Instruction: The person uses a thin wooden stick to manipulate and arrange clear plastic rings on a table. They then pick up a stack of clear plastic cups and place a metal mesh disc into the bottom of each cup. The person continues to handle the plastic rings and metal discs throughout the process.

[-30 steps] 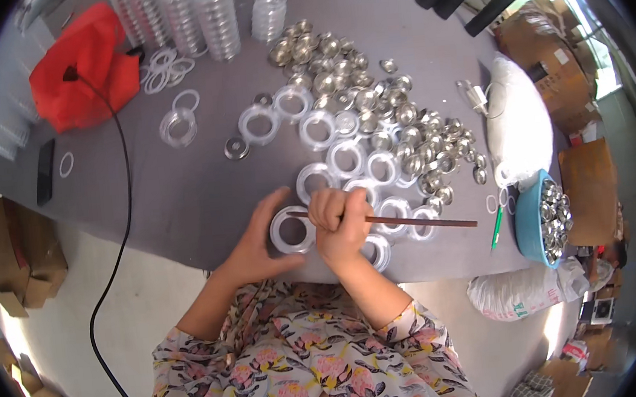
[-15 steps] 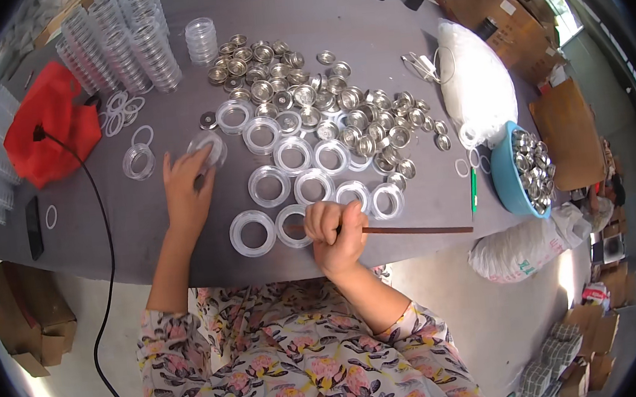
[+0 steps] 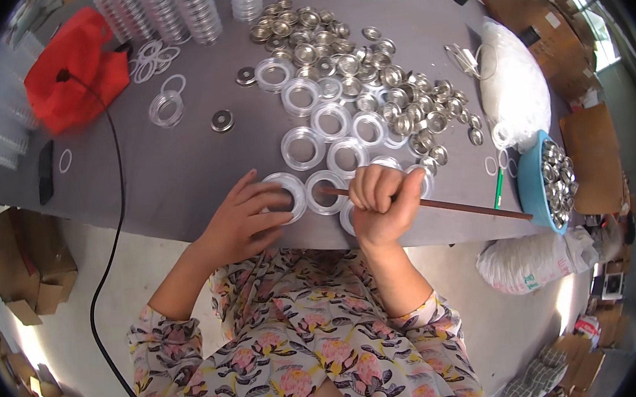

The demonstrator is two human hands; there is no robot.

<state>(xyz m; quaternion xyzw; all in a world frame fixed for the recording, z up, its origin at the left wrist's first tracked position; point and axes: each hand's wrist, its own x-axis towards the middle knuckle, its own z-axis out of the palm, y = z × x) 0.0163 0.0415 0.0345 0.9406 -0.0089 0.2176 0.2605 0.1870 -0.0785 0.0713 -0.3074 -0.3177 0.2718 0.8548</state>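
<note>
The right hand (image 3: pixel 383 204) has its fingers clamped around a brown stick (image 3: pixel 439 204), whose tip pokes into a clear ring (image 3: pixel 325 192) just left of them. The left hand (image 3: pixel 248 218) lies on the grey bench (image 3: pixel 172 173), fingers spread and touching another ring (image 3: pixel 286 195), with silver caps (image 3: pixel 368 81) heaped beyond.

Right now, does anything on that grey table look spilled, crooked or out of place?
Nothing looks spilled or broken. The clear rings lie flat in loose rows, the metal caps sit in a heap behind them. One small metal disc lies alone, apart from the heap. The right hand grips a thin brown stick; the left hand touches a ring.
</note>
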